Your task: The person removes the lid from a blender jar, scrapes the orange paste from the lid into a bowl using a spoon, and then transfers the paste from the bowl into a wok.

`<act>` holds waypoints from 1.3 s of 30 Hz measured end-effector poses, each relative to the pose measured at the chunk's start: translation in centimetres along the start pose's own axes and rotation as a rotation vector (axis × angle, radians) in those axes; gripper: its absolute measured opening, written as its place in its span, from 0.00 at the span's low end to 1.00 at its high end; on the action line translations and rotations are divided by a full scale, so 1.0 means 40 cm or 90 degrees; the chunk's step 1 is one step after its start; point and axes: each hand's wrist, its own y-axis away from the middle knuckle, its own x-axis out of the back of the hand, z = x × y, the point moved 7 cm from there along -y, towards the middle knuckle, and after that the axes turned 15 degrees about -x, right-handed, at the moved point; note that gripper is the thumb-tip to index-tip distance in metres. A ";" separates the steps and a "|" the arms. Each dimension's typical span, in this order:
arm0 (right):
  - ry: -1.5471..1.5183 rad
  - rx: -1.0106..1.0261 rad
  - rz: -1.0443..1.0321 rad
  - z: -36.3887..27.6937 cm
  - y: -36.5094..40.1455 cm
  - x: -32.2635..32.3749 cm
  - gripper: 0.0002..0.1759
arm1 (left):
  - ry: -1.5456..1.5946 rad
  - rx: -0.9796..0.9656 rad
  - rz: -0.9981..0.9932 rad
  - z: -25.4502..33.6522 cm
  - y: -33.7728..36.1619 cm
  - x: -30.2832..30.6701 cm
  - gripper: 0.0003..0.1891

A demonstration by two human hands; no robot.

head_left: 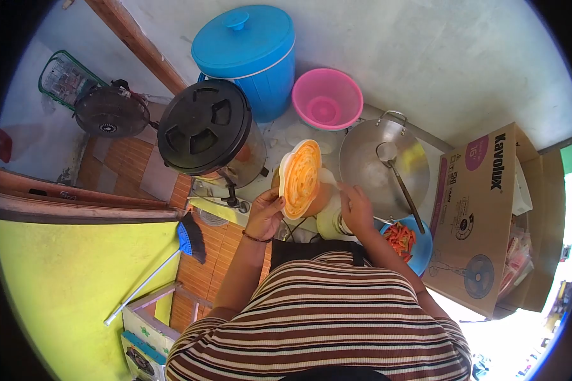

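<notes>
Left hand (265, 214) is closed on the rim of the lid (300, 180), tilted up, orange paste on its face. Right hand (357, 211) grips the white spatula (328, 178), tip at the lid, contact unclear. Wok (368, 171) with ladle (401, 184) sits right of both.

Open space over wok (362, 181), ladle (405, 192) aslant

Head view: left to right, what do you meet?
Green-edged rack → black-lidded container → white-rimmed orange item → steel wok → cardboard box
</notes>
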 end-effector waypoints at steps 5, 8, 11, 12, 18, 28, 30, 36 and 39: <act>0.033 0.013 -0.080 0.006 0.017 -0.017 0.15 | -0.050 -0.018 0.007 0.022 -0.011 -0.010 0.18; -0.019 -0.008 -0.093 0.000 0.014 -0.013 0.15 | -0.035 -0.014 0.007 0.027 -0.012 -0.006 0.19; -0.018 -0.012 -0.051 -0.006 0.001 -0.010 0.15 | -0.038 -0.012 -0.001 0.025 -0.007 -0.001 0.19; -0.006 -0.006 -0.029 -0.007 -0.002 -0.007 0.15 | -0.044 -0.014 -0.007 0.024 -0.006 -0.002 0.20; 0.104 0.055 -0.108 -0.028 0.019 -0.021 0.15 | -0.056 -0.003 0.034 0.026 -0.003 -0.007 0.16; -0.011 -0.020 -0.105 -0.014 0.016 -0.022 0.15 | -0.064 0.007 0.020 0.022 0.005 -0.007 0.17; -0.072 -0.036 -0.154 -0.007 0.023 -0.030 0.14 | -0.067 -0.002 0.020 0.026 0.003 -0.011 0.17; -0.061 -0.038 -0.122 -0.020 0.023 -0.007 0.14 | -0.091 -0.005 0.027 0.035 0.004 -0.022 0.18; -0.042 -0.026 -0.140 -0.018 0.025 -0.026 0.14 | -0.083 0.000 0.005 0.026 0.006 -0.021 0.18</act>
